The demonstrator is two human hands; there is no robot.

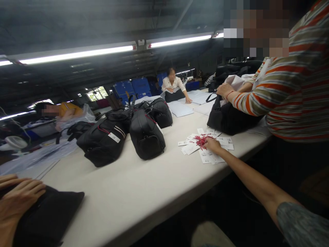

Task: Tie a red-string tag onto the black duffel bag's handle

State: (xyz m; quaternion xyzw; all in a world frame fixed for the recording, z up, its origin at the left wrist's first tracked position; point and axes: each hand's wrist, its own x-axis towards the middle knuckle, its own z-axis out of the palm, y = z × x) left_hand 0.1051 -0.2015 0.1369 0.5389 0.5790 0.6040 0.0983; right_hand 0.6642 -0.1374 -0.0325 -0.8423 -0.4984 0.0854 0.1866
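No writing can be read anywhere: the white paper tags (205, 147) spread on the surface (133, 192) carry small dark print too blurred to make out, and the white label (114, 137) on a black bag (102, 140) is likewise illegible.

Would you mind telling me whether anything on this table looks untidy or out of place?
Only the paper tags under the right hand: they lie fanned loosely, red strings tangled on top. The black bags sit upright and undamaged.
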